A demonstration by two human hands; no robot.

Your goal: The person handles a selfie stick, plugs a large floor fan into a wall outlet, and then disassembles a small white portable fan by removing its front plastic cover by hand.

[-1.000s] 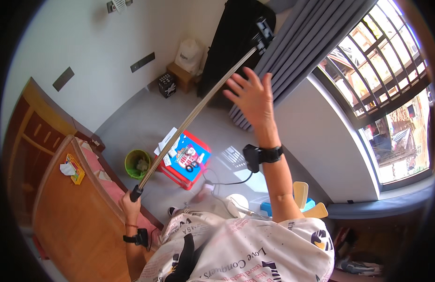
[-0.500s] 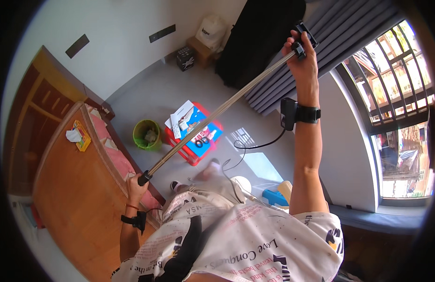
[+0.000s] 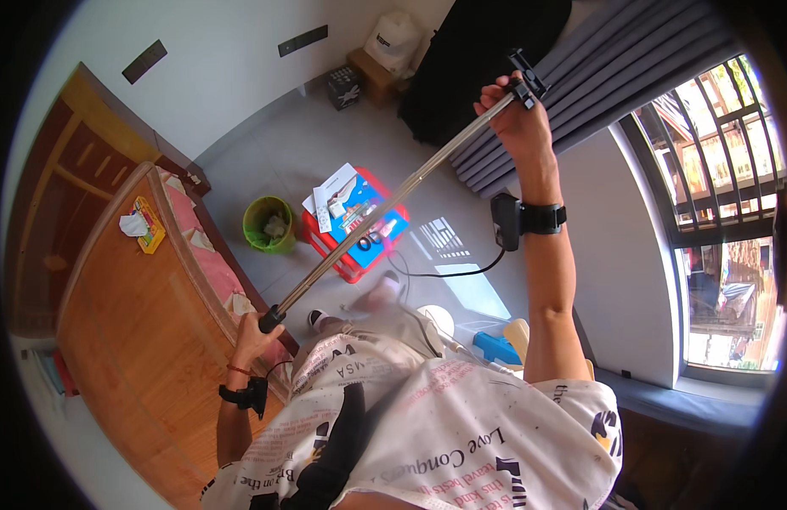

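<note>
An extended selfie stick with a thin metal telescopic pole slants across the view from lower left to upper right. My left hand is closed round its black handle, beside the bed's edge. At the far end my right hand grips the stick just below the black phone clamp, with fingers partly hidden behind it. No phone sits in the clamp. Each wrist wears a black strap with a small device; a cable hangs from the right wrist device.
Below the pole stands a red stool with a blue top, carrying papers, a white remote and black-ringed scissors. A green bin is beside it. A wooden bed board lies left, with a tissue pack. Grey curtains and a barred window are right.
My right hand and the clamp end have moved left and slightly down. The pole looks shorter and a bit steeper, while my left hand has shifted slightly right, still holding the handle.
</note>
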